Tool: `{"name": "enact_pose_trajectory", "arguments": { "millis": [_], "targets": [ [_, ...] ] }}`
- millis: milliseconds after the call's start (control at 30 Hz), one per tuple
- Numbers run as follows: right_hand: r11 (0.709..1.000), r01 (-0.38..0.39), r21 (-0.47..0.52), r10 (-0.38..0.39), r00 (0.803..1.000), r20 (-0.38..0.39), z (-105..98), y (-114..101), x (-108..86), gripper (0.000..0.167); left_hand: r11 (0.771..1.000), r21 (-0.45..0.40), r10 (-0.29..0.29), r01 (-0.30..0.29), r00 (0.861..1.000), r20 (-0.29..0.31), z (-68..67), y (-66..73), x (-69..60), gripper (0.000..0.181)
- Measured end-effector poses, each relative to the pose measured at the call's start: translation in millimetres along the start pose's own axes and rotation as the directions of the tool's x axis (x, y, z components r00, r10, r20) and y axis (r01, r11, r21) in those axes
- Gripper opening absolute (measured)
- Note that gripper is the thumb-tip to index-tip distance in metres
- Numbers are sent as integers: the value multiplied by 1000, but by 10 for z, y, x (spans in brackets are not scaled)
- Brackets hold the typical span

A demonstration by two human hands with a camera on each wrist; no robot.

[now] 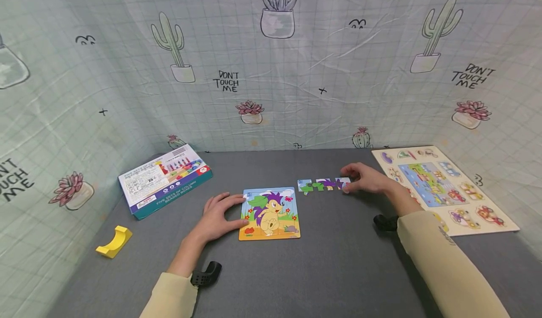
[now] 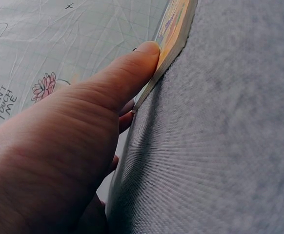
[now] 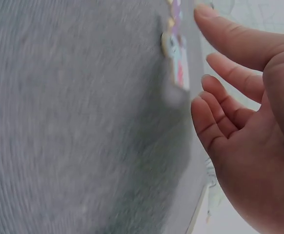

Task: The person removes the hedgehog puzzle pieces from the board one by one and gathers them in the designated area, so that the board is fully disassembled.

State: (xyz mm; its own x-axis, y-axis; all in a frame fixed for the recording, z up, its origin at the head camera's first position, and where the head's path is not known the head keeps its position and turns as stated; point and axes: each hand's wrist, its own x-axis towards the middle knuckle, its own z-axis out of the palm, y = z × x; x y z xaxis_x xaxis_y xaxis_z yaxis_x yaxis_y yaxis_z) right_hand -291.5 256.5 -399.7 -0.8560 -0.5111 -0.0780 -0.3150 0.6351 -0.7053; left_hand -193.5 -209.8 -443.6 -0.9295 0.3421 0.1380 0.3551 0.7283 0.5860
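Note:
A square hedgehog jigsaw puzzle lies flat on the grey table. My left hand rests at its left side, thumb and a finger spread along that edge. The left wrist view shows the thumb laid straight against the puzzle's rim; the other fingers are mostly hidden. To the right, a short row of jigsaw pieces in green, purple and white lies on the cloth. My right hand is at the row's right end, beside the end piece, thumb and fingers apart and nothing gripped.
At the left is a boxed bead toy, with a yellow arched block nearer the front. A wooden picture board lies at the right, close to my right forearm. Behind the table hangs a cactus-print cloth.

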Motion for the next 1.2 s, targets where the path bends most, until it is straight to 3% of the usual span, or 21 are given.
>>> {"name": "enact_pose_trajectory", "arguments": {
  "millis": [267,567,967,1200],
  "targets": [
    [996,58,72,-54,997,-62,153,-285,14,60,1000,-2,2,-2,1000,-13,8,1,-10,66],
    [988,123,92,-115,990,-84,529,-704,212,58,1000,-9,13,-13,1000,-11,7,-9,-12,66],
    [969,190,161,-192,981,-2,1014,-1235,481,58,1000,0,-1,1,1000,-8,-2,-1,-2,66],
    [971,189,144,-199,978,56,1255,-1416,611,53,1000,-5,1,-1,1000,-6,-6,20,2,65]
  ]
}}
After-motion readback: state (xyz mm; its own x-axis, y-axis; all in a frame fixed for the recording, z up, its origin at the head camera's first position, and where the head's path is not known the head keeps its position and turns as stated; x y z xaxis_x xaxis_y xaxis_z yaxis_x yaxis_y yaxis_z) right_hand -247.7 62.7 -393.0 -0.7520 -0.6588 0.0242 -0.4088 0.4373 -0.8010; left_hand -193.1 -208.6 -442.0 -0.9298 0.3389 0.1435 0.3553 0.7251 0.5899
